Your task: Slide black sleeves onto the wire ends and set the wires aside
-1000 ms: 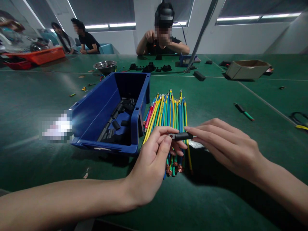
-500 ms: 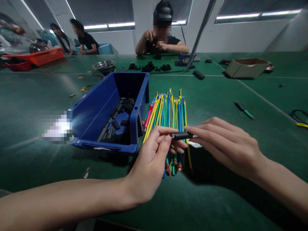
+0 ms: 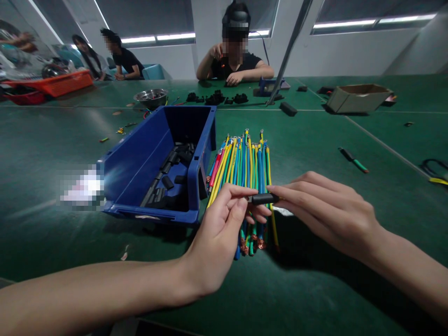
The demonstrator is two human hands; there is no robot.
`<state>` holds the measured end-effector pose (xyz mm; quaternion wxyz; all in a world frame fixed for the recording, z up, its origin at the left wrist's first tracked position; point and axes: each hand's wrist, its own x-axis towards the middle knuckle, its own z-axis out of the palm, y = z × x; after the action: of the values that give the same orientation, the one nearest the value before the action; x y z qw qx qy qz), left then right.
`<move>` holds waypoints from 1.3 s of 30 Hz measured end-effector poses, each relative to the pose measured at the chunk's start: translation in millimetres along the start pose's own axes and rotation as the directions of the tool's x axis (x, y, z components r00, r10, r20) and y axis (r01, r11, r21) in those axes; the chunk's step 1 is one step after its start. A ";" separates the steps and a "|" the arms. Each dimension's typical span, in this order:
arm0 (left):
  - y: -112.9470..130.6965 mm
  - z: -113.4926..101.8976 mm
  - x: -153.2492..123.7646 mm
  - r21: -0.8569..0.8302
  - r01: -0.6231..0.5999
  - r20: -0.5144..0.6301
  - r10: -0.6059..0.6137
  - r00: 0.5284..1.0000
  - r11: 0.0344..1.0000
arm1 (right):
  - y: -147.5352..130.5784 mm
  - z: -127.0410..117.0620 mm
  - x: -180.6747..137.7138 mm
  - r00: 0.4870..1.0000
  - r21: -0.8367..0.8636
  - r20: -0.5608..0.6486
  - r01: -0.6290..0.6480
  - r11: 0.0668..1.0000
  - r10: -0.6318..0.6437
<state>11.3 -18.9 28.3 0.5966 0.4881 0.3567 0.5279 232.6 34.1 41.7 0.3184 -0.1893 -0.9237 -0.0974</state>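
At ten o'clock on the green surface (image 3: 315, 133) sits an orange basket (image 3: 68, 85); between ten and eleven, a metal bowl (image 3: 150, 99) holding small pieces. Twelve o'clock has a row of black parts (image 3: 216, 97) and, behind it, a person (image 3: 252, 63) in a dark top. A slanted metal pole (image 3: 292, 44) stands at one, an open cardboard box (image 3: 357, 102) at two.

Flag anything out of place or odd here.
Mildly odd: a black-and-green piece lies alone at the right of the table, apart from the row of cables; a pale scrap lies loose before the blue bin.
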 end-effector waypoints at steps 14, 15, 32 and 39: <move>1.9 1.3 0.7 0.032 -0.007 0.023 0.006 1.000 0.999 | -1.3 0.7 -0.1 1.000 -0.036 -0.019 -0.009 0.999 0.008; 1.7 1.0 1.1 0.034 -0.008 0.023 0.008 1.000 0.999 | -1.1 1.0 -0.4 1.000 -0.038 -0.015 -0.010 0.999 0.010; 5.3 3.1 1.4 0.042 0.108 0.068 -0.110 0.992 0.993 | -6.0 3.3 -2.4 0.997 -0.020 0.029 -0.072 0.997 0.073; 6.3 2.8 1.9 0.094 0.127 0.083 -0.135 0.987 0.988 | -4.2 -0.4 3.1 0.999 -0.018 0.040 -0.006 1.000 0.006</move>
<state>12.5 -17.8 35.2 0.6231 0.5125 0.3839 0.4491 228.8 31.1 43.7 0.2984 -0.1968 -0.9285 -0.1008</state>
